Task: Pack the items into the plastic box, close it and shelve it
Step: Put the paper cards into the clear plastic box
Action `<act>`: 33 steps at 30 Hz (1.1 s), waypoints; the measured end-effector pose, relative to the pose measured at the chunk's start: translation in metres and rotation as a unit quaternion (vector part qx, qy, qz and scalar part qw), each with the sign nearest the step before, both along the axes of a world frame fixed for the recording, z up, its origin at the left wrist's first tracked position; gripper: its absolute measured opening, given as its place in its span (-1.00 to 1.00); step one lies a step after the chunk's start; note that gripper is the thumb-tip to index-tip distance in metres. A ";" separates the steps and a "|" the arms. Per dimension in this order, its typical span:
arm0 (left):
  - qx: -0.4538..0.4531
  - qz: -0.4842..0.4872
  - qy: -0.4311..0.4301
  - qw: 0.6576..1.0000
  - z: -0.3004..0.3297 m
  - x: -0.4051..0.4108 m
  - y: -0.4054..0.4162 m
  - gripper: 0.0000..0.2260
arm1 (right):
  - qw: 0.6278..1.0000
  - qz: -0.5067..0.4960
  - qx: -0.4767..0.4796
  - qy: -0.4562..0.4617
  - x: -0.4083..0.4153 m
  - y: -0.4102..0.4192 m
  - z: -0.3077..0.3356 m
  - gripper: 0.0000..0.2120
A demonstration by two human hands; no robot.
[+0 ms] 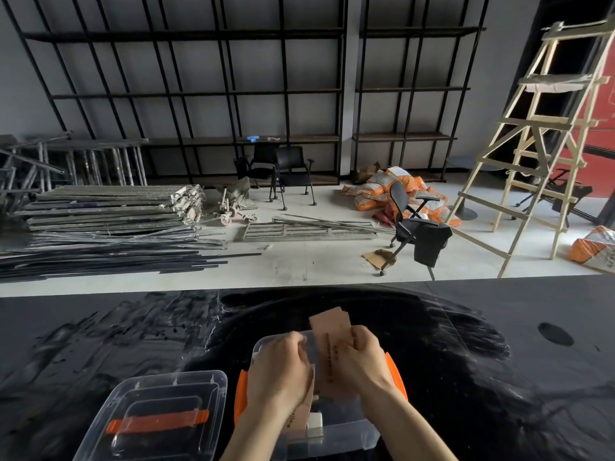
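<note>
Black worktop, near edge: the box (pixel 266 347) stands open, card (pixel 329 354) held over it, long axis running away from the person. Right hand (pixel 361 364) grasps its right side; left hand (pixel 278 371) pinches another card. Lid (pixel 156 417) lies just left.
</note>
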State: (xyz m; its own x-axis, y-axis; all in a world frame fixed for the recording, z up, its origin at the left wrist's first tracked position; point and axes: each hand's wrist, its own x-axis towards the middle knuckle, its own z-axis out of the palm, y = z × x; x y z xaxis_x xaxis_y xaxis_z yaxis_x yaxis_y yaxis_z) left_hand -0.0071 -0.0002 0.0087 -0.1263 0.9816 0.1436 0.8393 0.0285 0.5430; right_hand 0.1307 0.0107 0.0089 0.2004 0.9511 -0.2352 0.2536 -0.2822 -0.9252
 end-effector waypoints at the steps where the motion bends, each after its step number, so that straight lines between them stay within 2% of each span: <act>1: -0.010 0.000 0.066 0.998 -0.003 -0.001 -0.001 -0.75 | 1.000 -0.008 0.003 -0.021 0.001 0.000 0.000 -0.79; 3: -0.075 -0.017 0.181 0.980 -0.009 0.002 -0.004 -0.66 | 0.999 -0.009 0.003 -0.035 0.000 0.000 0.002 -0.78; 5: -0.114 -0.026 0.231 0.966 -0.015 0.007 -0.007 -0.61 | 0.999 0.004 0.000 -0.046 -0.002 0.001 0.003 -0.80; 8: -0.110 -0.035 0.249 0.962 -0.025 0.012 -0.008 -0.52 | 0.999 0.007 0.003 -0.049 -0.005 0.001 0.000 -0.79; 11: -0.045 -0.009 0.220 0.974 -0.020 0.012 -0.007 -0.52 | 0.999 0.006 -0.003 -0.033 -0.003 0.000 -0.002 -0.77; 15: 0.041 0.059 0.049 0.996 -0.004 -0.002 0.000 -0.67 | 0.998 -0.010 -0.030 0.062 0.002 0.001 -0.006 -0.78; 18: 0.023 0.077 -0.109 0.991 -0.001 -0.006 0.005 -0.76 | 0.992 -0.017 -0.038 0.120 -0.001 0.006 -0.012 -0.82; 20: -0.009 0.062 -0.225 0.972 0.000 -0.001 0.005 -0.78 | 0.986 0.011 -0.069 0.149 -0.006 0.008 -0.014 -0.84; 22: -0.015 0.061 -0.271 0.961 0.002 0.006 0.004 -0.83 | 0.983 0.019 -0.077 0.166 -0.011 0.010 -0.015 -0.84; 27: -0.064 0.033 -0.328 0.942 0.004 0.024 0.001 -0.79 | 0.993 0.080 -0.040 0.075 -0.014 0.008 -0.014 -0.83; 30: -0.078 0.050 -0.351 0.932 0.004 0.027 0.005 -0.81 | 0.994 0.106 -0.004 0.027 -0.005 0.008 -0.009 -0.81; 33: -0.092 0.048 -0.412 0.905 0.002 0.034 0.011 -0.87 | 0.982 0.145 0.072 -0.100 0.005 0.011 -0.006 -0.88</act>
State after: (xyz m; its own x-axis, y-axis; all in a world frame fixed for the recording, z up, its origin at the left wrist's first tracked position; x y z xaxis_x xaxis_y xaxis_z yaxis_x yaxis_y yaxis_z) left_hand 0.0264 0.0104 0.0105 -0.2025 0.9578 -0.2039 0.1394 0.2343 0.9621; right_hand 0.1354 0.0212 0.0027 -0.0557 0.9955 -0.0771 0.4853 -0.0405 -0.8734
